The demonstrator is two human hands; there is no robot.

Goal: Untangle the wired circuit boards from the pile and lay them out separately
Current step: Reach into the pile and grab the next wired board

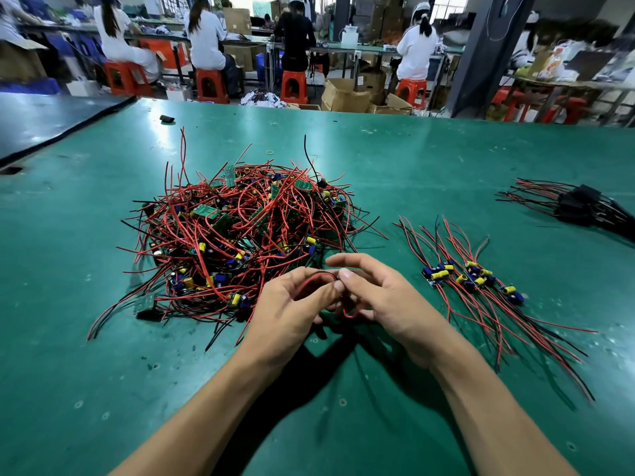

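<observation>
Wired circuit boards (237,235) in one big tangled heap, centre of the green table mat (86,355), with red and black leads looping everywhere and yellow and blue capacitors (202,247) poking through.

Head view, and both hands are working right at the near edge of that heap. The left hand (288,314) has its fingers curled round a loop of red and black wire (314,278), gripping it. The right hand (385,304) meets it fingertip to fingertip. Its thumb pinches the same wire, its index finger stretches out towards the heap, and a second red loop (348,314) sits among its lower fingers. Is there a board on that wire? Can't tell, the hands cover it.

Over to the right, well apart from the heap, a laid-out row of boards (470,278) lies flat on the mat. Its capacitors are clustered together and its leads fan towards the near right. Further right and back is a bundle of black parts (580,204) with red and black leads.

Beyond the heap, a yellow rubber band (270,152) and a small black object (167,119) lie on the mat. Behind the table, people (206,39) sit on orange stools (293,85) at other benches.
</observation>
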